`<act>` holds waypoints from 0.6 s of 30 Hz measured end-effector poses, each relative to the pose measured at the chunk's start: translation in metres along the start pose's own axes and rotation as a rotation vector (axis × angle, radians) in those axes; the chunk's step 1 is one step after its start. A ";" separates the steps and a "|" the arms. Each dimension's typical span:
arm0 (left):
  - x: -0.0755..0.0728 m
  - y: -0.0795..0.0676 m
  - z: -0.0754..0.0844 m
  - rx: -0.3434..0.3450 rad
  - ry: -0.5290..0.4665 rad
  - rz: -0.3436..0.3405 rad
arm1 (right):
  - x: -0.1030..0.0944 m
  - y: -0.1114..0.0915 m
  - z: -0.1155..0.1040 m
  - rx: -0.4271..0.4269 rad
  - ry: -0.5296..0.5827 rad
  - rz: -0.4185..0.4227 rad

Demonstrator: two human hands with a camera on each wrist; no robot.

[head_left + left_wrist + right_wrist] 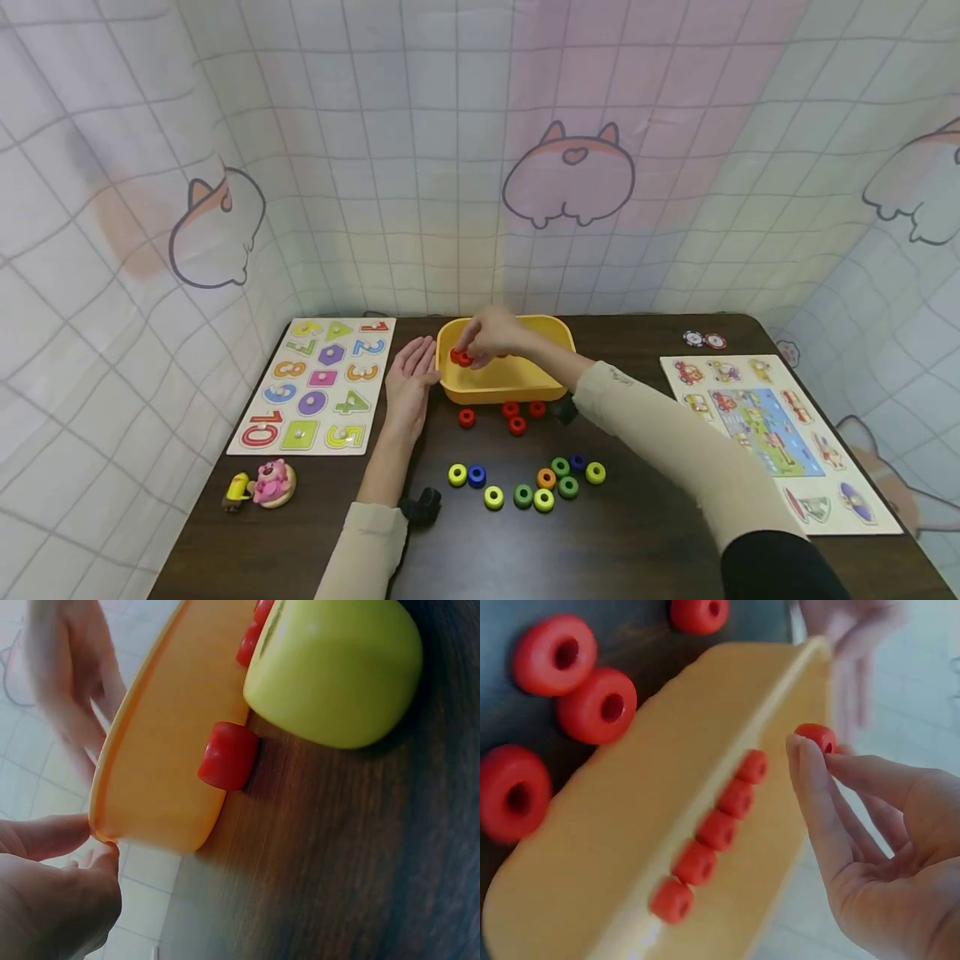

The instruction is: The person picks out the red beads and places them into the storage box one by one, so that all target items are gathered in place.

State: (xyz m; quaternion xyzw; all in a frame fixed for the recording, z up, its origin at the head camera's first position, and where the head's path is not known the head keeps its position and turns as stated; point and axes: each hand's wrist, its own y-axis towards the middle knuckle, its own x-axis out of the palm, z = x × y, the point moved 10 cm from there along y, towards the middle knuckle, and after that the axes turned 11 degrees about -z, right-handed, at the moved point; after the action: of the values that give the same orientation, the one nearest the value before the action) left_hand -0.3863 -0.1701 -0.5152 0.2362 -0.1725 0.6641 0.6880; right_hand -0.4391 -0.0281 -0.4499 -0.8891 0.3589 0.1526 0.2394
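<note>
Over the left part of the yellow tray (498, 389), my right hand (491, 333) pinches a red ring bead (816, 736) between thumb and fingertips. Inside the tray, several red beads (717, 829) stand in a row along one wall, partly hidden by my arm in the head view. My left hand (410, 385) is beside the tray's left end, fingers extended and palm turned up, with its thumb side touching the rim. In front of the tray lie several more red beads (517, 426).
Yellow, blue, green and orange ring beads (546, 478) lie scattered nearer me. A number puzzle board (311, 387) is at left, with a pink figurine (274, 483) and a yellow one (237, 492) below it. At right are a picture puzzle board (772, 442) and poker chips (705, 340).
</note>
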 end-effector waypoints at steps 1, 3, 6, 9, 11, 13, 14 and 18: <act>0.000 0.000 0.000 -0.002 -0.004 0.003 | 0.003 0.010 0.001 0.004 -0.015 0.005; 0.001 0.000 0.001 -0.002 0.000 0.002 | 0.008 0.028 0.005 0.016 -0.059 0.022; 0.003 -0.002 -0.002 -0.010 -0.001 -0.003 | 0.016 0.043 0.016 0.046 -0.161 0.038; 0.004 -0.001 -0.003 -0.004 -0.006 -0.009 | 0.017 0.046 0.020 0.053 -0.236 0.061; 0.004 0.000 -0.002 0.004 -0.010 -0.015 | 0.016 0.042 0.018 0.035 -0.207 0.064; 0.003 0.001 -0.001 0.011 -0.009 -0.015 | 0.014 0.034 0.012 0.010 -0.174 0.065; 0.002 0.001 0.000 0.013 -0.008 -0.015 | 0.013 0.027 0.007 -0.006 -0.154 0.062; 0.000 0.001 0.001 0.022 -0.025 -0.016 | 0.019 -0.007 -0.020 -0.102 -0.170 0.031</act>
State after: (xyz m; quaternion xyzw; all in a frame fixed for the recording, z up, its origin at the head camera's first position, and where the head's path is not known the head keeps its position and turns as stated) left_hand -0.3875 -0.1711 -0.5142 0.2535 -0.1717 0.6576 0.6884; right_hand -0.4187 -0.0454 -0.4395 -0.8783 0.3427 0.2493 0.2212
